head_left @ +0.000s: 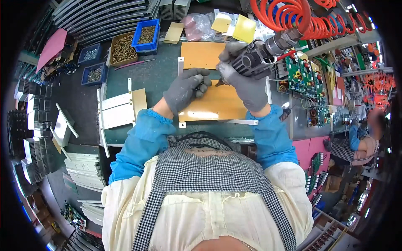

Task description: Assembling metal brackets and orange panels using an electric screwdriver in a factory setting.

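Note:
My right hand (247,90), in a grey glove, is wrapped round a dark pneumatic screwdriver (250,62). The tool's bit points down to the left, over an orange-yellow sheet (222,104) on the bench in front of me. Fitted under this sheet and a second orange sheet (201,54) behind it are white metal rails (239,121), whose ends stick out. My left hand (188,88), gloved too, rests over the near sheet's left part with its fingers curled in. Whatever those fingers hold, if anything, is hidden.
A red coiled air hose (318,25) runs to the tool. Brass-coloured fasteners fill a blue bin (154,50) and a cardboard box (112,62). A white panel on rails (116,111) lies left; green circuit boards (299,75) stand right. Another person (362,142) sits far right.

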`<state>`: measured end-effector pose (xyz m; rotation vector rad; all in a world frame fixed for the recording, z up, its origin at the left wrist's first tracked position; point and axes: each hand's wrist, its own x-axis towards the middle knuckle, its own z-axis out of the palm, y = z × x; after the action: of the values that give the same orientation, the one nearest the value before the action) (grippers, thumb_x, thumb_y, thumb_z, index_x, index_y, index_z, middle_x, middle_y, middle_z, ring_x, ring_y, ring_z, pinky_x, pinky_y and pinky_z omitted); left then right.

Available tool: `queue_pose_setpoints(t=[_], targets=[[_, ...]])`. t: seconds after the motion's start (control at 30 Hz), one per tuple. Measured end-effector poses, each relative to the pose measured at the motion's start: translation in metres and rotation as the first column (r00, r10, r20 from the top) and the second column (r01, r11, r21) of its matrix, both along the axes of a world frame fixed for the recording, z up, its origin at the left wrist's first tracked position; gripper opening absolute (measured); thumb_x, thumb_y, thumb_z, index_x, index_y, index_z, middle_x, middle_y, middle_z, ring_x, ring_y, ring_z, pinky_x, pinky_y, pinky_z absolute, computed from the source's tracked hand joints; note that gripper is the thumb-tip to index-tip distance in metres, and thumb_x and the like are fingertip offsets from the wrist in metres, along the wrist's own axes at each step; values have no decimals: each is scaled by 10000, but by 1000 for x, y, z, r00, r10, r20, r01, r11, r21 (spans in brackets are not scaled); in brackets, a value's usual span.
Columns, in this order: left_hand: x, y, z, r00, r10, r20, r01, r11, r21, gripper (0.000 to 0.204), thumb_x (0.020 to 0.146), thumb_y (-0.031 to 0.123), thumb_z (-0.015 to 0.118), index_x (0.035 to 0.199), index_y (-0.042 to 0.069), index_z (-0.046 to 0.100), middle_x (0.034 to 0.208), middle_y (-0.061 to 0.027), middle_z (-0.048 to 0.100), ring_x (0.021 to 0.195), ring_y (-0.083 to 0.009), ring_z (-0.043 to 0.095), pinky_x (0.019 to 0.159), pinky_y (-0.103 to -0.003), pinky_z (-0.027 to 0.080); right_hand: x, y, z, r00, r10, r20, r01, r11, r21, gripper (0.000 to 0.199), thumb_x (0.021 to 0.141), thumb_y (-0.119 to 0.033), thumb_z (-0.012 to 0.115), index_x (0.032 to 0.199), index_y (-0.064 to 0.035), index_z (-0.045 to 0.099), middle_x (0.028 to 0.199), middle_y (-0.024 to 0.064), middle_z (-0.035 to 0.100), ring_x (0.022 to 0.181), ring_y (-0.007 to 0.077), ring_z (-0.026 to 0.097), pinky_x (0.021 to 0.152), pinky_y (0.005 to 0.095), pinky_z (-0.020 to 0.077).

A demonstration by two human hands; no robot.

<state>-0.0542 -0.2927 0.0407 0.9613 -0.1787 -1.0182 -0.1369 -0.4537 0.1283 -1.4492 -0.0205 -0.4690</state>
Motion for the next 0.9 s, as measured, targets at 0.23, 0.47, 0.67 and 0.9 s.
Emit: queue_pose_setpoints(t=[0.23, 0.47, 0.67, 0.9], targets=[[-5, -2, 6, 999, 3, 47, -6, 998, 69, 347, 1019, 91, 428, 1328, -62, 465, 999, -87, 595, 758, -112, 510, 660, -230, 451, 0, 2, -4, 1000, 6, -9, -6, 1000, -13, 418, 829, 93, 638, 1214, -50, 560, 1061, 73, 624, 907, 148, 625, 736, 285, 532], [-2, 0, 9, 999, -39, 29, 37, 998, 60, 343, 1033, 82, 412, 1339, -62, 474, 1007, -59, 591, 763, -86, 503, 668, -206, 451, 4, -9, 16, 999, 18, 46, -20, 999, 29, 421, 801, 68, 693, 1194, -35, 582, 1054, 70, 655, 953, 161, 654, 804, 307, 566], [-4, 2, 14, 999, -32, 27, 29, 996, 88, 292, 1046, 166, 446, 1252, -22, 531, 931, -22, 573, 683, -48, 466, 585, -171, 420, 8, -14, 27, 937, 100, 335, -173, 965, 196, 443, 867, 19, 613, 1293, -60, 520, 1104, 100, 622, 935, 220, 670, 737, 344, 574], [-3, 6, 9, 999, -36, 36, 34, 998, 56, 310, 1052, 271, 473, 1181, -2, 543, 845, 2, 522, 618, -34, 403, 505, -163, 352, 9, -13, 15, 933, -8, 360, -103, 951, 290, 430, 868, 3, 602, 1284, -65, 517, 1091, 109, 619, 922, 230, 672, 829, 410, 572]])
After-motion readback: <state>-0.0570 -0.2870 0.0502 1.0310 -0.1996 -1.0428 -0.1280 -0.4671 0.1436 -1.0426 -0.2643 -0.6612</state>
